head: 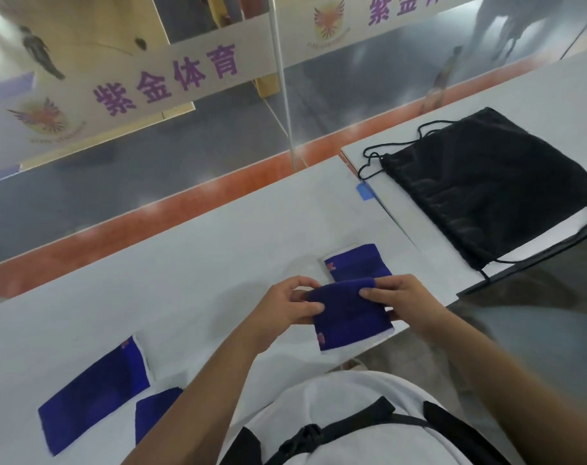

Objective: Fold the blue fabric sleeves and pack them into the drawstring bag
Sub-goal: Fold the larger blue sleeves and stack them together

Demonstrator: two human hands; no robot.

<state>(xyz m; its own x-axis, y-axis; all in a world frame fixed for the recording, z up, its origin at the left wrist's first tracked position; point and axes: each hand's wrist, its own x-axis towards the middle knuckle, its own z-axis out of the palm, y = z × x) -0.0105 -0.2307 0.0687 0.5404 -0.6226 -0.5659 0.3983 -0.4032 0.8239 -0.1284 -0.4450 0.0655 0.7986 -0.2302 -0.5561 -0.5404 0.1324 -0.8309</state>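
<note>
Landmark: the white table (218, 250). Just above its near edge, both hands hold one blue sleeve (347, 315) w/ a white hem. Left hand (287, 305) is pinched closed on the sleeve's left side, thumb on top; right hand (402, 302) is pinched closed on its top right corner, fingers tucked under. The top edge looks rolled over, so the person is judged to be mid-fold on this piece.

Other items vs the table: a folded sleeve (355, 261) lies flat on it, just beyond the hands. Two unfolded sleeves sit at the near-left part: a long one (94, 394) and a second one (154, 411) partly hidden by the left forearm. The black drawstring bag (493, 193) lies flat on the adjoining surface to the table's right, well apart from the hands, mouth not clearly open. A bit of blue tape (365, 191) marks the seam between the two.

To do the fold well, probably: line up the hem w/ the opposite edge, keep both corners square, lay it on the table & press flat before letting go. Stretchy knit may spring open, so stack it on the folded one. Roughly halfway thru folding; nothing packed yet.
</note>
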